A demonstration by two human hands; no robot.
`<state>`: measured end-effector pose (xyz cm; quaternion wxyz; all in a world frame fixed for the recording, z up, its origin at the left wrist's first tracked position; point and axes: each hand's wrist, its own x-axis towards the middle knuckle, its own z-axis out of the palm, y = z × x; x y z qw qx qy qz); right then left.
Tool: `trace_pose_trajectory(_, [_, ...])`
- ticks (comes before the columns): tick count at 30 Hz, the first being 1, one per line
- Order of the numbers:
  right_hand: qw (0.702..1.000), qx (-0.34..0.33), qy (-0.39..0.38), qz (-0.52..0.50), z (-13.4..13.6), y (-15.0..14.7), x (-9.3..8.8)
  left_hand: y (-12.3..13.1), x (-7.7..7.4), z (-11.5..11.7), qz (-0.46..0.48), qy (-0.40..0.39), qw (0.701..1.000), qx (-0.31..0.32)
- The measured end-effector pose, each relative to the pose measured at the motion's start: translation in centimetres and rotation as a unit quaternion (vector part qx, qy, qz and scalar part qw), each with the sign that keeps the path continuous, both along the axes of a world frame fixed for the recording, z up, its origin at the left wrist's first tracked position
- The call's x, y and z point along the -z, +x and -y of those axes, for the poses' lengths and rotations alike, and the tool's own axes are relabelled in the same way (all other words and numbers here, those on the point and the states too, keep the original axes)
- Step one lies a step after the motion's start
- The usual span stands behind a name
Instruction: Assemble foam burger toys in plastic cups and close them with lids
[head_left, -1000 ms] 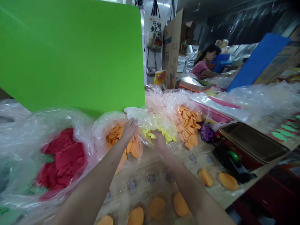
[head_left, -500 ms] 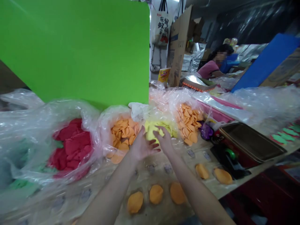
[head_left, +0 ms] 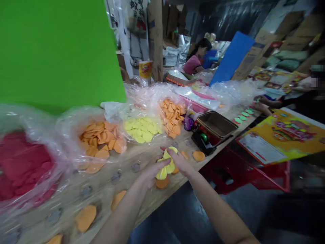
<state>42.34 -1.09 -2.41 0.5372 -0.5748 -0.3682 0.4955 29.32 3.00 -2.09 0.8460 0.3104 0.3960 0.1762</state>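
Note:
Several thin yellow discs [head_left: 164, 173] are bunched between my two hands above the near edge of the table. My left hand [head_left: 151, 172] grips the bunch with its thumb laid across it. At the upper right of the bunch, my right hand [head_left: 181, 163] pinches one yellow disc. Orange discs [head_left: 162, 183] lie beneath and beside my hands, partly hidden by them. Beyond them, a pile of yellow discs [head_left: 142, 128] sits in an open clear plastic bag.
Bags of orange discs [head_left: 98, 139] and red pieces [head_left: 25, 166] stand left; another orange pile [head_left: 172, 117] lies behind. Right are a black tape dispenser [head_left: 204, 140] and a dark red tin [head_left: 215, 125]. Small grey discs [head_left: 86, 192] line the table. Two people work farther off.
My hands have come back from the yellow pile and now hold yellow discs. The view has swung right, bringing a yellow printed box and a second person into sight.

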Motion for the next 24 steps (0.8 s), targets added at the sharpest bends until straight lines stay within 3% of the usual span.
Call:
trace_pose_trajectory(2, [0.999,0.012,-0.001,-0.035,2.1,1.4,0.9,1.3,0.6,1.1,-0.021,0.042,0.999,-0.001])
trace_pose_trajectory(5, [0.998,0.056,-0.007,-0.028,5.1,3.9,2.3,3.3,1.6,2.4,-0.067,0.114,0.990,0.046])
trace_pose_trajectory(9, [0.980,0.143,-0.050,0.132,7.3,8.6,3.7,8.0,2.6,3.4,-0.114,0.209,0.965,0.110])
trace_pose_trajectory(11, [0.937,0.181,-0.070,0.290,7.5,10.9,4.1,11.2,3.0,3.3,-0.121,0.238,0.955,0.128])
trace_pose_trajectory(13, [0.863,0.188,-0.114,0.455,7.3,12.6,4.5,14.0,3.3,2.7,-0.133,0.268,0.943,0.142])
trace_pose_trajectory(16, [0.775,0.170,-0.173,0.583,6.8,13.7,5.2,15.9,3.8,1.9,-0.150,0.309,0.928,0.143])
trace_pose_trajectory(20, [0.748,0.169,-0.188,0.614,6.9,13.5,5.7,15.5,4.4,2.2,-0.141,0.327,0.921,0.156])
trace_pose_trajectory(24, [0.697,0.159,-0.176,0.677,8.0,12.8,5.5,15.9,4.1,3.4,-0.130,0.281,0.938,0.154])
